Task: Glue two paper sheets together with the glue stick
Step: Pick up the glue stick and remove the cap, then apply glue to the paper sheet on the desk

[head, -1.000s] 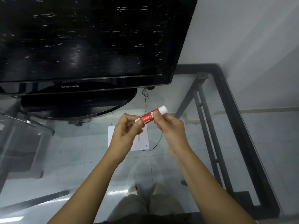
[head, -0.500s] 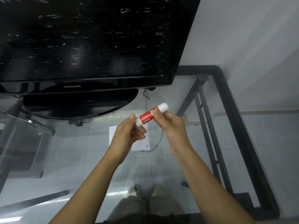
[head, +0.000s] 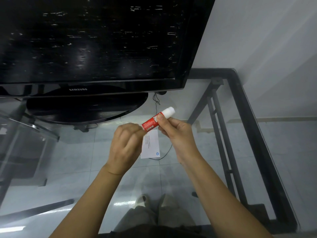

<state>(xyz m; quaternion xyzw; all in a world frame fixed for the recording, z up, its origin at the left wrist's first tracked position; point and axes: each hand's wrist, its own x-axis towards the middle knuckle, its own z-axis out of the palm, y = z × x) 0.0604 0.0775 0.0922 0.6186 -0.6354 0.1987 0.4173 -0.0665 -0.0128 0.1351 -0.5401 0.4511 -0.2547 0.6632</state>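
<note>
Glue stick held in the air between both hands, above the paper

The glue stick [head: 155,120] lies on a slant, its white end up and away to the right, its lower end toward the left hand [head: 126,144]. The right hand [head: 175,133] is closed around the red middle; the left hand pinches the lower end. The paper [head: 151,145] lies on the glass table [head: 214,134] directly under the hands, so the stick must go down.
</note>
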